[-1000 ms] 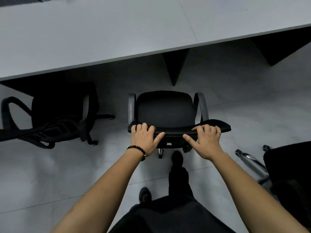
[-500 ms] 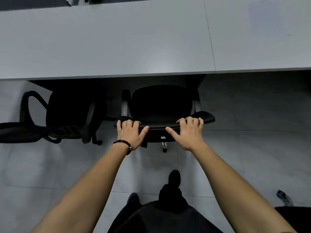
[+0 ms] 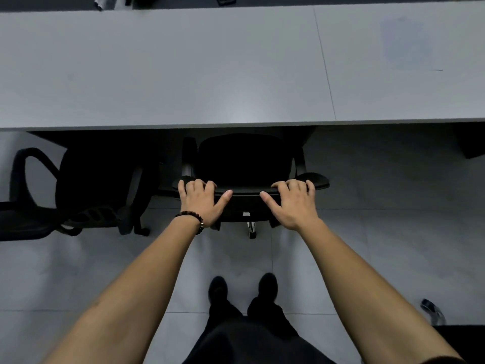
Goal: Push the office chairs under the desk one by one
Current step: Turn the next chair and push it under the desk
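Observation:
A black office chair [image 3: 244, 158] stands in front of me, its seat partly under the front edge of the long grey desk [image 3: 162, 69]. My left hand [image 3: 202, 200], with a bead bracelet on the wrist, grips the left end of the chair's backrest top. My right hand [image 3: 294, 203] grips the right end, fingers curled over the edge. A second black chair [image 3: 91, 185] stands to the left, turned sideways, its seat partly under the desk.
Part of a third chair's chrome base [image 3: 433, 313] shows at the lower right. A dark desk support [image 3: 472, 143] hangs under the desk on the right. My two feet [image 3: 241, 287] stand on the grey tiled floor behind the chair. Small dark items lie on the desk's far edge.
The chair has rolled forward from open floor to partly under the desk, both hands staying on its backrest. I have stepped after it, and my feet now stand side by side.

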Tool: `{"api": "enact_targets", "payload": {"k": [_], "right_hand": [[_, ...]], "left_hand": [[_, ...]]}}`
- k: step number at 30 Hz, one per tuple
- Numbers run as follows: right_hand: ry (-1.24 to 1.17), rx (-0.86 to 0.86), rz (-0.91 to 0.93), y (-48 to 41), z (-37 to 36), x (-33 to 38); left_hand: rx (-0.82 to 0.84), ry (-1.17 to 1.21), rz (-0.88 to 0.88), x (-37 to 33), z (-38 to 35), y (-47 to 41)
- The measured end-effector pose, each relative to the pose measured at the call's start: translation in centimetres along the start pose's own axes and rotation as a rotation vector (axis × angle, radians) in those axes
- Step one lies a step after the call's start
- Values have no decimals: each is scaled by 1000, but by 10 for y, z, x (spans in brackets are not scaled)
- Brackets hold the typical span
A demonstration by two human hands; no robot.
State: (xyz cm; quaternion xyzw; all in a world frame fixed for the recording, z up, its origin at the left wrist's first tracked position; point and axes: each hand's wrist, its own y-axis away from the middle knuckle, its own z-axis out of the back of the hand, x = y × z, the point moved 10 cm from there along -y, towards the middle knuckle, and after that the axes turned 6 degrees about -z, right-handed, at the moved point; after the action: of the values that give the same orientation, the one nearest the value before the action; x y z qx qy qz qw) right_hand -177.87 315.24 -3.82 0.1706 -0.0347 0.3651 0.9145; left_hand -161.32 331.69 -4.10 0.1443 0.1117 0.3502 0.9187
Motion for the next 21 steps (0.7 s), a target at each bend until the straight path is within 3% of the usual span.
{"api": "enact_targets", "payload": {"k": [12,21], "right_hand": [[-6,37,-68,47,-15,-29],[-49,77,-93,35,-17,-24]], "left_hand": [[-4,29,-73,-24,-20,44],[-25,-7,-77,-22,-10,30]]}}
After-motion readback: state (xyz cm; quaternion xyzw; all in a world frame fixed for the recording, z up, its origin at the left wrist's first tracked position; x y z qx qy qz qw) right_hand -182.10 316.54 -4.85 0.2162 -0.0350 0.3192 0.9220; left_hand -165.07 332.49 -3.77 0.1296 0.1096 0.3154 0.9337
